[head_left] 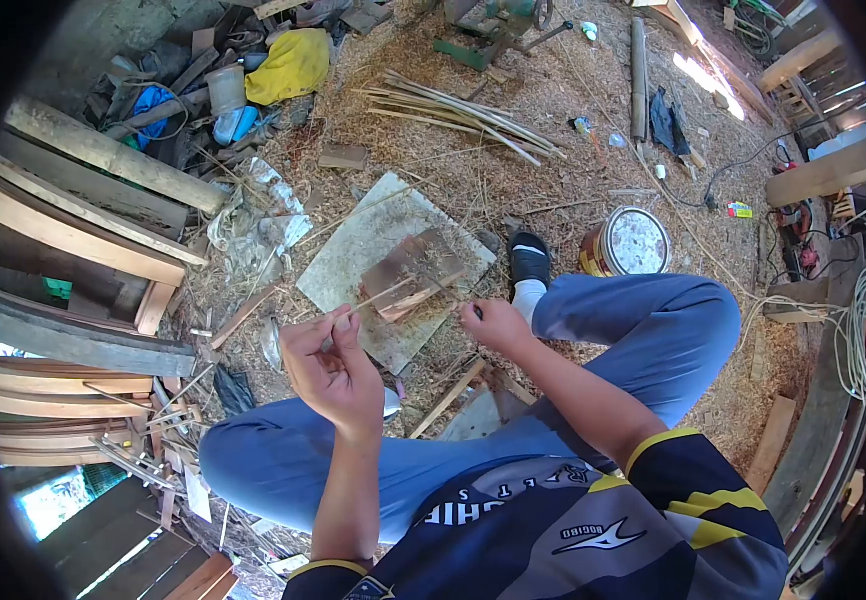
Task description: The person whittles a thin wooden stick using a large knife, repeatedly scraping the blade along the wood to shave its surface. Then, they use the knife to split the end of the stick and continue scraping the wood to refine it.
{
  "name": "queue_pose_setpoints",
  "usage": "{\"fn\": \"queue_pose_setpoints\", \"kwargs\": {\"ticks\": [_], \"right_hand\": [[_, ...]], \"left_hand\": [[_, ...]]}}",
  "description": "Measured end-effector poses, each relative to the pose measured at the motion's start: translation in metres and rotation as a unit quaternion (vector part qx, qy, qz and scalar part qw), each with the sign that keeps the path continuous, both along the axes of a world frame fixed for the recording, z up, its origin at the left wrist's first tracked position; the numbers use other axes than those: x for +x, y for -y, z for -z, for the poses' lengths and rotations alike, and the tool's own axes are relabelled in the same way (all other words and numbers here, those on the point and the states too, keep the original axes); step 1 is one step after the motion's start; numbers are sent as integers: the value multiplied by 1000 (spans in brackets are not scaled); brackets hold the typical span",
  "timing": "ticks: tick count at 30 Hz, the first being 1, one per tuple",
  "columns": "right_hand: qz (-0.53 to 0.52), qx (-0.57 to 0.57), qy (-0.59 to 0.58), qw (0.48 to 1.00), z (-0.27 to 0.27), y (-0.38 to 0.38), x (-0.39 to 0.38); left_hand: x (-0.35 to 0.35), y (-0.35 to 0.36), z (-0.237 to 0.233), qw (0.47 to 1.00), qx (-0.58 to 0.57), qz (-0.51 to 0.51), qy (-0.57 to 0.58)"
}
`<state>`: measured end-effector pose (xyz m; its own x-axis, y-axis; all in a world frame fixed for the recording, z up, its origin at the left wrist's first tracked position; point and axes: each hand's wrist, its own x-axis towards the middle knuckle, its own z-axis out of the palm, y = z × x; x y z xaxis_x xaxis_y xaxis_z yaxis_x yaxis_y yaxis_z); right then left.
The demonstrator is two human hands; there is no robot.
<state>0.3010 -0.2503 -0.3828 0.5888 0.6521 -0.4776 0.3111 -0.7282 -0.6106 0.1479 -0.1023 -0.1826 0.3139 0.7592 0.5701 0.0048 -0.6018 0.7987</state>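
My left hand is closed, with thumb and fingers pinching a thin bamboo stick that points up and to the right. My right hand is wrapped around a slim dark tool, whose narrow end reaches toward the upper left; it looks like a knife, but its handle is mostly hidden in my fist. Beyond both hands lies a brown wooden block on a pale square slab. The tips of stick and tool are over the block, apart from each other.
Split bamboo strips lie in a bundle on the shaving-covered ground. A paint can stands right of my sandalled foot. Curved wooden pieces are stacked at left, near a yellow cloth. Coiled rope hangs at right.
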Motion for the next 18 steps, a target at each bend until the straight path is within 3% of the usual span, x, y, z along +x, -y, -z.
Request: {"fn": "queue_pose_setpoints", "kwargs": {"ticks": [8,12,18], "right_hand": [[38,34,-21,998,7,-4,-5],[64,102,-51,991,-36,-20,-17],[5,248,10,969,-89,-27,-31]], "left_hand": [[-4,-3,-4,1000,-7,0,-15],[-2,-3,-5,999,-41,-5,-12],[0,-2,-7,999,-37,-21,-32]]}}
